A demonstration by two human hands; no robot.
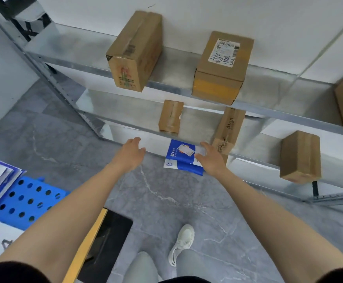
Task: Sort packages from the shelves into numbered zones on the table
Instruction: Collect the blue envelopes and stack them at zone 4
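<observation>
The blue package (179,157) lay half over the lowest shelf's (158,142) front edge. The right hand (212,160) rested on its right side, fingers fairly straight. The left hand (130,154) hovered apart, fingers loosely spread. Dragged one-handed, the package could tip onto the floor (166,190).

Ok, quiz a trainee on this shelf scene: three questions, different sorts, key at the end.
1. True or false: the left hand grips a brown box.
2. Which box bears a white shipping label? A) the tall box on the upper shelf B) the squat upper-shelf box C) the brown box on the lowest shelf.
3. Fill in: the blue package is touched by the ___ hand.
Key: 1 false, it is open and holds nothing; 2 B; 3 the right hand.
</observation>
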